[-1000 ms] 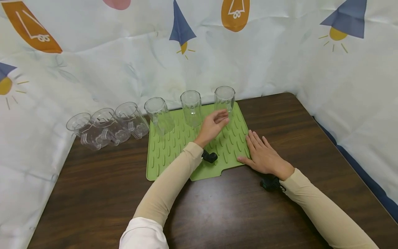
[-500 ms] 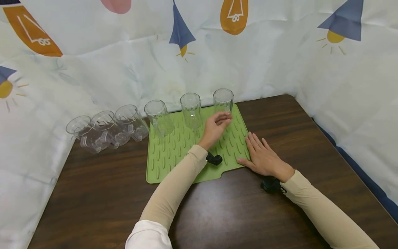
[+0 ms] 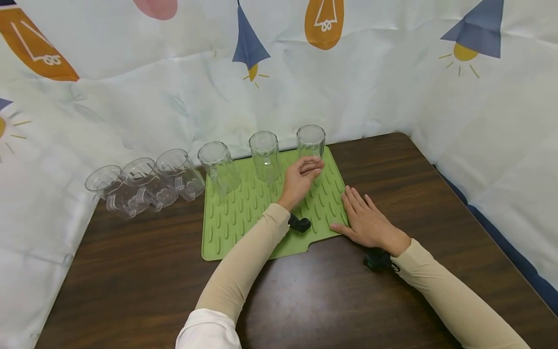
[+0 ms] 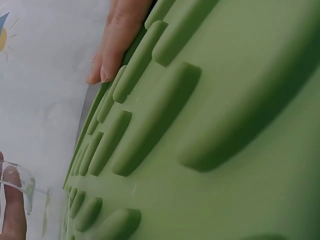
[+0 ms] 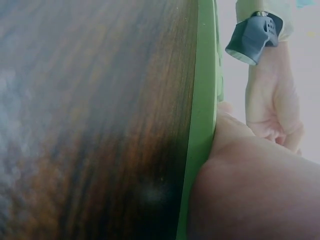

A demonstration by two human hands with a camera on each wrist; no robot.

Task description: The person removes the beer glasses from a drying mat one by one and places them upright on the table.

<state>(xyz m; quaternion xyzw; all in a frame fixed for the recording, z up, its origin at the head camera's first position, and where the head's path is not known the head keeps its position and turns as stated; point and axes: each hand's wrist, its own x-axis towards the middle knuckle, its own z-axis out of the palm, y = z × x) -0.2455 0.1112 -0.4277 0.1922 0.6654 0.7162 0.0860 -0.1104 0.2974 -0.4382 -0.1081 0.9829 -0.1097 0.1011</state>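
At the back right of the green ridged mat [image 3: 250, 206] stands a clear glass mug [image 3: 311, 138], upright. My left hand [image 3: 298, 183] grips it by the handle, and the left wrist view shows a finger behind the clear handle [image 4: 31, 192]. The hand hides the mug's lower part in the head view. My right hand [image 3: 368, 220] lies flat with straight fingers over the mat's right edge, its thumb near the front corner. Two more glass mugs stand along the mat's back edge, a middle one [image 3: 264, 152] and a left one [image 3: 218, 165].
Three further glass mugs stand close together on the dark wooden table [image 3: 131, 271], left of the mat: an outer mug [image 3: 117, 191], a middle mug [image 3: 150, 182] and an inner mug [image 3: 180, 172]. A printed white curtain [image 3: 187, 72] hangs behind and at both sides.
My left hand has shifted slightly right to the back-right mug's handle, and its fingers have curled in. The right hand stays in place on the mat. The head view has drifted a little.
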